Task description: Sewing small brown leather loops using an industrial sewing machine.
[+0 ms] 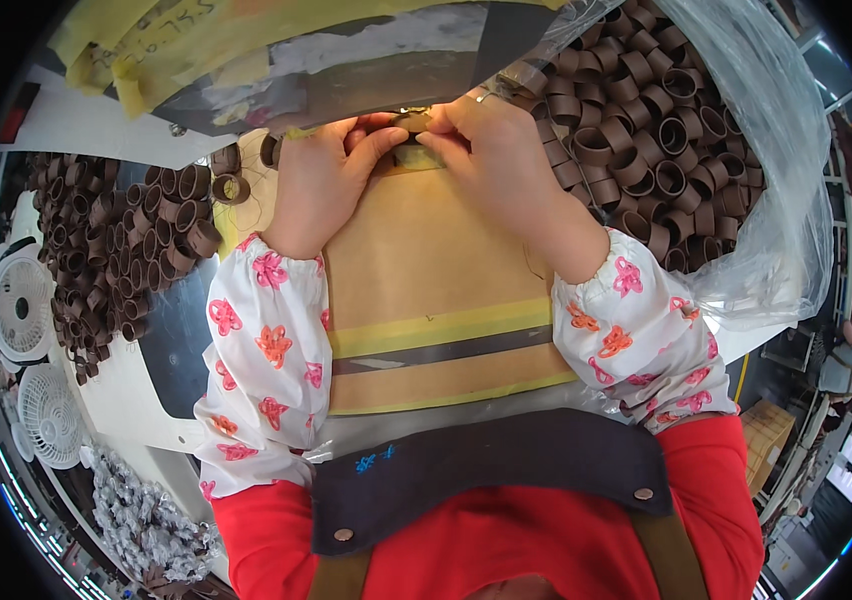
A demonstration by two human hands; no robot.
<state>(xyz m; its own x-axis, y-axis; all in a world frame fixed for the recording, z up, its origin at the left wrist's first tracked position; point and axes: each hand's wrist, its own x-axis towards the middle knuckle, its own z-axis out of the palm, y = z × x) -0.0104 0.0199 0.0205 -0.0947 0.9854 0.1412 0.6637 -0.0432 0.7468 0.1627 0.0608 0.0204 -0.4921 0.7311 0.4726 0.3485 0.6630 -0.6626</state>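
Just under the front of a machine head (346, 85), my two hands meet over a small brown piece (412, 122), lit by a warm lamp. My left hand (331, 175) pinches its left side between thumb and fingertips. From the right, my right hand (491, 150) closes thumb and forefinger on the other side. The piece looks like one of the brown band loops, though my fingers and the machine head hide much of it. Below my hands lies a tan work board (436, 250) with yellow and dark tape across it.
A heap of brown band loops (646, 130) fills a clear plastic bag (786, 170) at the right. More loops (111, 240) are piled at the left, a few near my left wrist. Two white fans (51, 415) and a grey-white bundle (151, 520) are beyond the table's left edge.
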